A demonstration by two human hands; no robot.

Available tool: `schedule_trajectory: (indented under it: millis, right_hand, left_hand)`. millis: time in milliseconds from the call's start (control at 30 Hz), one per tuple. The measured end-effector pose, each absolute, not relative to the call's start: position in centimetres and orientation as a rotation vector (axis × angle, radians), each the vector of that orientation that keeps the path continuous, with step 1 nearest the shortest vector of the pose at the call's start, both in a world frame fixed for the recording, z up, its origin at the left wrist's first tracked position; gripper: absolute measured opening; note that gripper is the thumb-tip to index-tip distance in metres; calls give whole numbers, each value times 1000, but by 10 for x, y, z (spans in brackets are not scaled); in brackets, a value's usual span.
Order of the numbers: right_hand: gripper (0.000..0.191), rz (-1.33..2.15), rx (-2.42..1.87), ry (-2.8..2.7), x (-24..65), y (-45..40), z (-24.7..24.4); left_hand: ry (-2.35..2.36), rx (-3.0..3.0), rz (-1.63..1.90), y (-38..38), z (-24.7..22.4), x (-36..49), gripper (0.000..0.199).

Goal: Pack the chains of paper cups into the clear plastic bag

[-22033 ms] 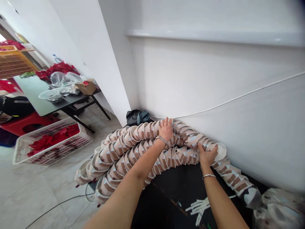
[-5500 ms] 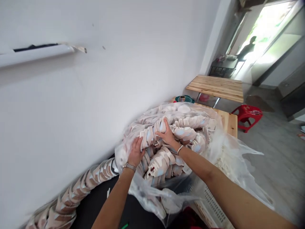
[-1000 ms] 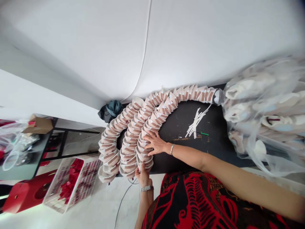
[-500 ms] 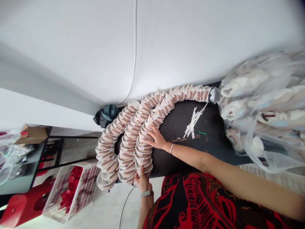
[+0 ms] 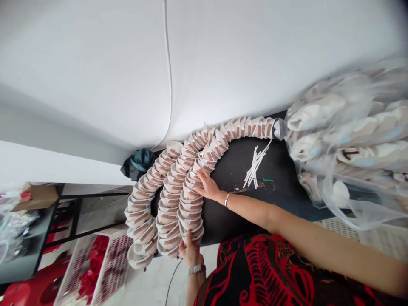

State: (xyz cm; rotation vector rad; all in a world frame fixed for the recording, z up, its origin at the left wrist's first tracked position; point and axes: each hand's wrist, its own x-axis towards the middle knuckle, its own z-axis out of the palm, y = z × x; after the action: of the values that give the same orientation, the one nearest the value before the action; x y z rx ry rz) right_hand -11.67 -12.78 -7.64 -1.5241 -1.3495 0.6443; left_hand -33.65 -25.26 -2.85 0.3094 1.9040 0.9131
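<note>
Long curved rows of nested white-and-tan cup-shaped pieces (image 5: 168, 199) lie on a black flat surface (image 5: 287, 191). Left hand (image 5: 190, 253) sits at the surface's near edge, fingers curled, gripping the rows' lower end. Right hand (image 5: 208, 188) rests on the rows, fingers spread open, holding nothing. A clear plastic bag (image 5: 338, 170) of pieces sits at the surface's far end.

Inside the curve of the looped stack of nested shells (image 5: 168, 216), the black tabletop (image 5: 242, 212) leaves my right hand (image 5: 208, 185) open room, with only a few white strips (image 5: 255, 168) lying there. Beyond the stack, the white wall (image 5: 95, 85) blocks me; past its right end, a bulging plastic bag (image 5: 344, 144) stands in the way. Below the stack, my left hand (image 5: 191, 253) has open floor (image 5: 149, 284).
</note>
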Motion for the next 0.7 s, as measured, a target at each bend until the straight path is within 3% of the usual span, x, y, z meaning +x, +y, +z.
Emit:
schedule_trajectory:
  millis: [333, 700]
  right_hand:
    - [87, 844, -1567, -1018, -116, -114, -76]
    - [65, 684, -2060, -1261, -79, -102, -35]
  left_hand:
    - [1966, 340, 866, -251, -28, -337, 46]
    - [1954, 390, 844, -252, -32, -341, 50]
